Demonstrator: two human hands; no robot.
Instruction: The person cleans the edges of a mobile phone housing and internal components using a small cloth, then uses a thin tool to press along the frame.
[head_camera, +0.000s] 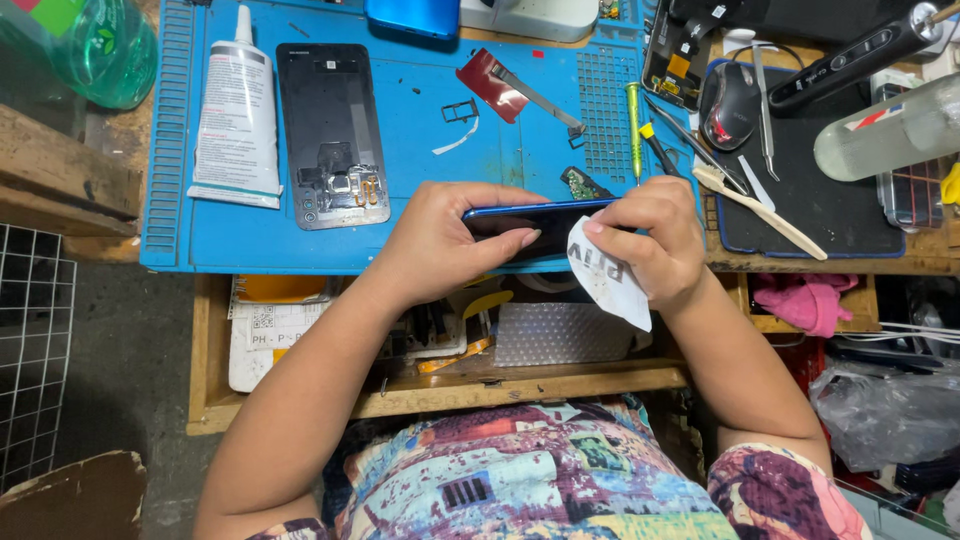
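Observation:
My left hand (440, 240) grips a blue-edged phone (545, 215) on its left end, held edge-on above the front of the blue work mat (420, 140). At the phone's right end, my right hand (655, 240) pinches a white printed film (605, 275) that hangs down from the screen side. An opened phone frame (332, 135) with bare parts lies on the mat, beyond my left hand. Beside it is a white glue tube (238, 110).
A green-handled screwdriver (633, 125), tweezers (765, 110), a cream spudger (760, 210) and a computer mouse (730, 105) lie to the right. A red part with a metal strip (500, 85) rests on the mat. An open drawer (450, 385) sits below. A green bottle (85, 50) is far left.

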